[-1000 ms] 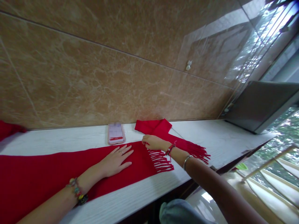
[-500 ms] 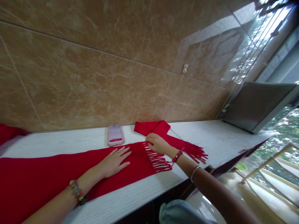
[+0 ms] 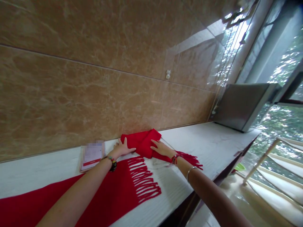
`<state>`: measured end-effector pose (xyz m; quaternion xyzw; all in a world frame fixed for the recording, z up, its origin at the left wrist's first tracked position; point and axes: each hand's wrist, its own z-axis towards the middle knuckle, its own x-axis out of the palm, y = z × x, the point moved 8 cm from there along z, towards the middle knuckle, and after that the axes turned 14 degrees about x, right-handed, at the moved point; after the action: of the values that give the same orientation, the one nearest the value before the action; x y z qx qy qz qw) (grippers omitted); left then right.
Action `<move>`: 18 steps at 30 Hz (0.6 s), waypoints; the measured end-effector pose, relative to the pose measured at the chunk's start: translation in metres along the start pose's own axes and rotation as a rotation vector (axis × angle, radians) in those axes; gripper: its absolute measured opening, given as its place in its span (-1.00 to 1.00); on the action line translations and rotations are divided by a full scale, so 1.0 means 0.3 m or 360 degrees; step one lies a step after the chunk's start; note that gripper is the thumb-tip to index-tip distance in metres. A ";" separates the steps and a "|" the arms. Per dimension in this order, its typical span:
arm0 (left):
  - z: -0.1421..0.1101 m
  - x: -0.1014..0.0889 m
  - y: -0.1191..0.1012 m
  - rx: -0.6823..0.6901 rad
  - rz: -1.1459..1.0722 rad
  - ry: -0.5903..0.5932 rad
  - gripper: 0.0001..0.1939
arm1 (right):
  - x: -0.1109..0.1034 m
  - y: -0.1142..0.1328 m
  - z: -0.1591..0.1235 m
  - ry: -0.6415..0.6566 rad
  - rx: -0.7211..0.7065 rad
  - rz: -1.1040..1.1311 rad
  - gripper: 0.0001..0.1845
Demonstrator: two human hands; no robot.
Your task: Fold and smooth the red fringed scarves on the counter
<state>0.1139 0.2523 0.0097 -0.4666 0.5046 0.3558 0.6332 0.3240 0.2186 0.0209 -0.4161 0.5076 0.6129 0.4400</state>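
Two bare hands rest on a folded red scarf (image 3: 144,146), which lies on the pale desk (image 3: 194,135) close to the tiled wall (image 3: 99,94). The left hand (image 3: 122,148) touches its left part, thumb and fingers apart; the right hand (image 3: 164,149) lies over its right part, fingers likewise spread. Neither grip is visibly closed on a fold; whether any cloth is pinched beneath the fingertips cannot be told. The folded scarf's fringe (image 3: 191,158) extends to the right, beyond the right wrist. A second red scarf (image 3: 113,189) lies flat nearer the person, partly beneath the left forearm, and a phone (image 3: 92,156) lies to the left of the left hand.

Handling (judged): the material appears light, soft and limp, neither slippery nor fragile. It would probably bend or slide out of its layers if drawn from one edge. Suitable holds are the two ends of the folded portion, fingers beneath all layers and thumbs above; the loose fringe strands offer poor support and may tangle.
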 end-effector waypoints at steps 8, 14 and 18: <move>0.045 0.048 -0.015 0.0073 0.0161 -0.0052 -0.04 | -0.009 -0.030 0.019 -0.0044 -0.0008 0.0091 -0.40; 0.085 0.083 -0.128 0.0103 0.0130 -0.0098 -0.01 | -0.050 -0.149 0.079 0.0021 0.0044 0.0041 -0.54; 0.148 0.113 -0.241 0.0160 0.0048 -0.0130 0.02 | -0.080 -0.276 0.106 0.0016 0.0150 -0.0070 -0.55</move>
<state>0.2023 0.2711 -0.0039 -0.4118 0.5026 0.3583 0.6705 0.4081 0.2554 0.0272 -0.4092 0.5288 0.5763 0.4699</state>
